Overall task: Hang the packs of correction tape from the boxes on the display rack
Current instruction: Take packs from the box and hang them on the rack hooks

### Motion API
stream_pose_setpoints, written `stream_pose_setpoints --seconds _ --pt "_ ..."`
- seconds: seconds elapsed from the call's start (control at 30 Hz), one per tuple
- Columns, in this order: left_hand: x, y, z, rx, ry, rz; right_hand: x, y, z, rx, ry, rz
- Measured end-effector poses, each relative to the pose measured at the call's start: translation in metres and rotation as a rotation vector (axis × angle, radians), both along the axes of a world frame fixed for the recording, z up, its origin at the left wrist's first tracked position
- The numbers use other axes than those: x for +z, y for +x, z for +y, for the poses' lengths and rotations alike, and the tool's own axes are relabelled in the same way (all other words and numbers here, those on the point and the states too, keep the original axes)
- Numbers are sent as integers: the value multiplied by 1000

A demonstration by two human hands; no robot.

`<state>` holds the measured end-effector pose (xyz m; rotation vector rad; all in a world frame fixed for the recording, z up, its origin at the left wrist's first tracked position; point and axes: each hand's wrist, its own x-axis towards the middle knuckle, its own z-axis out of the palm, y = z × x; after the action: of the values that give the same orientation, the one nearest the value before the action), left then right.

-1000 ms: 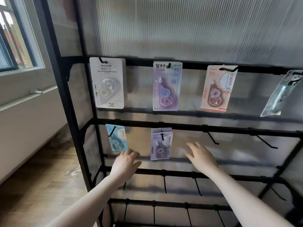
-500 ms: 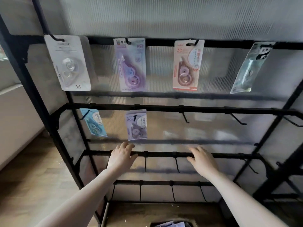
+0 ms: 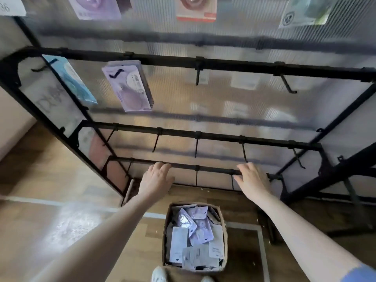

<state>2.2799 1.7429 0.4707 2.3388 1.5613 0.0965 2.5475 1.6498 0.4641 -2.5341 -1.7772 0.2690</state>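
Left hand: the left hand [image 3: 156, 179] is held out over the floor in front of the display rack [image 3: 219, 67], fingers loosely bent, nothing in it; free, I'd say, to dip for more stock.
Right hand: the right hand [image 3: 252, 180] is likewise empty, fingers relaxed, with its fingertips [image 3: 242, 166] at the lowest bar [image 3: 215, 170]; whether they touch the bar I cannot tell.
Box: an open cardboard box [image 3: 223, 237] stands on the wooden floor [image 3: 61, 220] directly below and between the two forearms, handy for either hand.
Packs in the box: a loose heap of purple and white correction tape packs [image 3: 192, 235] waits here to be hung.
Already hung: a stack of purple packs [image 3: 130, 86] and a blue pack [image 3: 71, 80] beside it hang on the left hooks of the second bar, so filling seems to run from the left.
Free hooks: the empty hooks [image 3: 288, 83] further right and those on the bars below carry nothing.
Cut off: of the top-row packs [image 3: 196, 9] only the lower edges show.
Hard to read: print on the packs is blurred, and the ribbed panel [image 3: 223, 110] behind gives only smeared reflections.
Feet: just shoe tips [image 3: 159, 275] appear at the bottom edge.
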Motion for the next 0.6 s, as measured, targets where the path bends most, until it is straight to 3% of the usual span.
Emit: stream_pose_setpoints --seconds 0.27,0.6 --pt "-70 4 -6 -2 -121 87 -89 -9 -20 -12 -139 92" --pt "-218 -6 -24 -42 -321 165 -227 -23 -46 -63 -335 142"
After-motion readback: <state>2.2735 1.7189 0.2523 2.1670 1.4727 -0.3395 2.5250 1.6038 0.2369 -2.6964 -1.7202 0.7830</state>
